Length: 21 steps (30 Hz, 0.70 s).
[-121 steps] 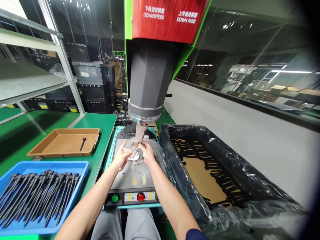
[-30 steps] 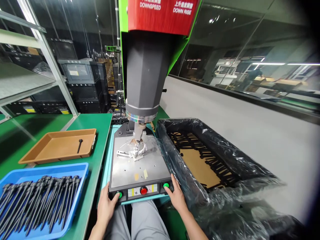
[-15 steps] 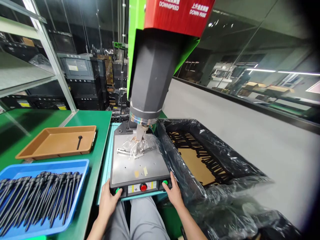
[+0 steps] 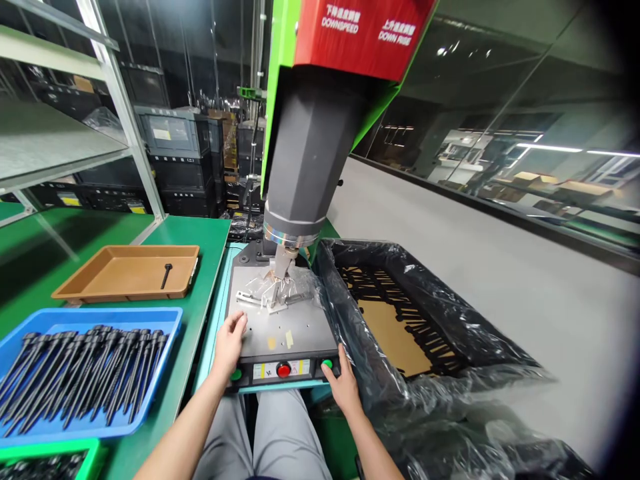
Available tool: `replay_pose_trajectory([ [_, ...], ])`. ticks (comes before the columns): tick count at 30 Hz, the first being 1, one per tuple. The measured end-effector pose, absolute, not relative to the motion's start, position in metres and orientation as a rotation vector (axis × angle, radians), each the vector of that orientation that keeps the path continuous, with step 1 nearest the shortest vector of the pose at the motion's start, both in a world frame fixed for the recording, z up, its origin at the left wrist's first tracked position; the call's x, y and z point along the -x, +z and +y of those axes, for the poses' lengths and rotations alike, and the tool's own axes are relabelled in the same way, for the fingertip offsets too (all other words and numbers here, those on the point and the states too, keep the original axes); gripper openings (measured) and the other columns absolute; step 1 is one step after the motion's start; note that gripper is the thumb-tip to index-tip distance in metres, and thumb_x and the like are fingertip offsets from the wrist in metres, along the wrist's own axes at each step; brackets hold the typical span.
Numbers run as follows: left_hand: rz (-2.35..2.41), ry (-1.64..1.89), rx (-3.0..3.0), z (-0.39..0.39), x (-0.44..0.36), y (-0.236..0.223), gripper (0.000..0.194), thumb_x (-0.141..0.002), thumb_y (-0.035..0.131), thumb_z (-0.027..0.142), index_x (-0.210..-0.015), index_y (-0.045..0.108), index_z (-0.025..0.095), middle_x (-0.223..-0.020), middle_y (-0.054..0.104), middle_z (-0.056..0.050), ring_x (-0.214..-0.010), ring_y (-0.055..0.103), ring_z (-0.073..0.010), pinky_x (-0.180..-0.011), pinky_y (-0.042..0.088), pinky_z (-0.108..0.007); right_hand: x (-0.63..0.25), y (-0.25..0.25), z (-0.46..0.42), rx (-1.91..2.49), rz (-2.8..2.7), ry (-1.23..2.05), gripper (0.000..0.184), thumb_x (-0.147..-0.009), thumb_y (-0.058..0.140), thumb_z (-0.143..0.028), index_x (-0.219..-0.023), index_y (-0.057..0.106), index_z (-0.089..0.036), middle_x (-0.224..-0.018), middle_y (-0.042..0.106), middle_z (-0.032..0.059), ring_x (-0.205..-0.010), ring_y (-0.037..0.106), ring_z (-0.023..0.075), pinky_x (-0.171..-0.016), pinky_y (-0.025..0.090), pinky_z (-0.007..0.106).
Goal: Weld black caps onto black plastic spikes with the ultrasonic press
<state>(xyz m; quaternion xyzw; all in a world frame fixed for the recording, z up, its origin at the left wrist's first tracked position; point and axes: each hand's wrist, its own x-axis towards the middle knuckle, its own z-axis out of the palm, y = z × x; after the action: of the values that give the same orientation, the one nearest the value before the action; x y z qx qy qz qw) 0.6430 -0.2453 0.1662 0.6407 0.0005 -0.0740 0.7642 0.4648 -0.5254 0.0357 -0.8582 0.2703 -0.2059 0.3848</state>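
Note:
My right hand (image 4: 344, 385) rests at the machine base's right front corner, thumb on the right green button (image 4: 327, 364) and fingers spread along the side. Above the left edge of the metal plate (image 4: 260, 337) is my left hand (image 4: 230, 343), loosely curved with nothing in it. The left green button (image 4: 236, 375) shows just below that hand. Farther back, the machine's metal horn (image 4: 285, 261) points down into a fixture (image 4: 275, 300) wrapped in clear plastic film. Any part under the horn is hard to make out.
At left, a blue tray (image 4: 173, 333) holds many black rod-like parts, and a brown tray (image 4: 125, 293) holds one. A green bin (image 4: 93, 460) sits front left. To the right stands a box lined with black plastic (image 4: 425, 283), with black parts and cardboard inside.
Both hands went from the fixture to the two green buttons. In the last half second, my left hand has lifted off its button and moved forward over the plate; my right hand stays.

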Motion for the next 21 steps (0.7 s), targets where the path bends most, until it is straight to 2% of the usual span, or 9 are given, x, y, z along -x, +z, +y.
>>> replay_pose_trajectory([
  [4, 0.145, -0.335, -1.148, -0.278, -0.674, 0.199, 0.035, -0.076, 0.073, 0.041, -0.099, 0.065, 0.015, -0.112, 0.066, -0.013, -0.098, 0.065, -0.0181, -0.077, 0.054, -0.026, -0.464, 0.037, -0.525, 2.181, 0.651, -0.530, 0.082, -0.084, 0.051, -0.053, -0.152, 0.021, -0.018, -0.154, 0.029, 0.0122, -0.142, 0.028, 0.0276, -0.115, 0.027, 0.045],
  [8, 0.218, -0.497, -0.999, -0.294, -0.697, 0.212, 0.026, -0.073, 0.078, 0.026, -0.088, 0.061, 0.014, -0.085, 0.068, -0.008, -0.071, 0.067, -0.0142, -0.060, 0.055, -0.023, -0.465, 0.039, -0.526, 2.137, 0.647, -0.549, 0.082, -0.083, 0.052, -0.054, -0.151, 0.024, -0.018, -0.154, 0.030, 0.0115, -0.142, 0.028, 0.0278, -0.115, 0.027, 0.045],
  [10, 0.212, -0.515, -0.959, -0.295, -0.702, 0.215, 0.023, -0.072, 0.076, 0.014, -0.088, 0.059, 0.015, -0.074, 0.066, -0.003, -0.062, 0.065, -0.0113, -0.055, 0.054, -0.019, -0.465, 0.041, -0.527, 2.093, 0.654, -0.555, 0.081, -0.081, 0.055, -0.055, -0.149, 0.030, -0.019, -0.152, 0.035, 0.0118, -0.140, 0.032, 0.0284, -0.114, 0.029, 0.045],
  [12, 0.198, -0.526, -0.923, -0.294, -0.702, 0.217, 0.024, -0.072, 0.072, 0.006, -0.090, 0.059, 0.015, -0.069, 0.065, 0.000, -0.056, 0.063, -0.0091, -0.049, 0.052, -0.016, -0.466, 0.047, -0.526, 2.041, 0.700, -0.597, 0.075, -0.079, 0.057, -0.056, -0.143, 0.042, -0.018, -0.145, 0.046, 0.0138, -0.135, 0.040, 0.0304, -0.111, 0.034, 0.046],
  [15, 0.156, -0.549, -0.887, -0.290, -0.698, 0.221, 0.026, -0.072, 0.070, 0.001, -0.094, 0.061, 0.013, -0.068, 0.065, -0.001, -0.053, 0.063, -0.0090, -0.046, 0.052, -0.015, -0.470, 0.067, -0.515, 2.000, 0.788, -0.801, 0.057, -0.082, 0.055, -0.055, -0.121, 0.062, -0.014, -0.126, 0.060, 0.0182, -0.120, 0.055, 0.0329, -0.103, 0.042, 0.048],
  [17, 0.125, -0.565, -0.868, -0.288, -0.695, 0.225, 0.029, -0.072, 0.070, 0.000, -0.097, 0.062, 0.012, -0.067, 0.065, -0.001, -0.052, 0.063, -0.0093, -0.047, 0.053, -0.016, -0.478, 0.085, -0.500, 1.995, 0.729, -0.924, 0.046, -0.086, 0.052, -0.052, -0.109, 0.067, -0.015, -0.116, 0.064, 0.0178, -0.110, 0.060, 0.0310, -0.099, 0.045, 0.046],
  [19, 0.100, -0.576, -0.850, -0.286, -0.693, 0.229, 0.032, -0.071, 0.070, -0.001, -0.100, 0.062, 0.012, -0.068, 0.064, 0.000, -0.053, 0.064, -0.0091, -0.049, 0.054, -0.016, -0.495, 0.103, -0.481, 1.979, 0.557, -0.898, 0.038, -0.089, 0.050, -0.047, -0.103, 0.069, -0.017, -0.109, 0.067, 0.0148, -0.103, 0.063, 0.0278, -0.095, 0.048, 0.043],
  [21, 0.072, -0.590, -0.822, -0.286, -0.692, 0.233, 0.035, -0.071, 0.070, -0.001, -0.103, 0.061, 0.013, -0.069, 0.064, 0.001, -0.054, 0.064, -0.0089, -0.049, 0.054, -0.015, -0.520, 0.118, -0.462, 1.933, 0.376, -0.720, 0.035, -0.090, 0.051, -0.045, -0.105, 0.069, -0.019, -0.103, 0.070, 0.0114, -0.098, 0.065, 0.0255, -0.090, 0.051, 0.039],
])
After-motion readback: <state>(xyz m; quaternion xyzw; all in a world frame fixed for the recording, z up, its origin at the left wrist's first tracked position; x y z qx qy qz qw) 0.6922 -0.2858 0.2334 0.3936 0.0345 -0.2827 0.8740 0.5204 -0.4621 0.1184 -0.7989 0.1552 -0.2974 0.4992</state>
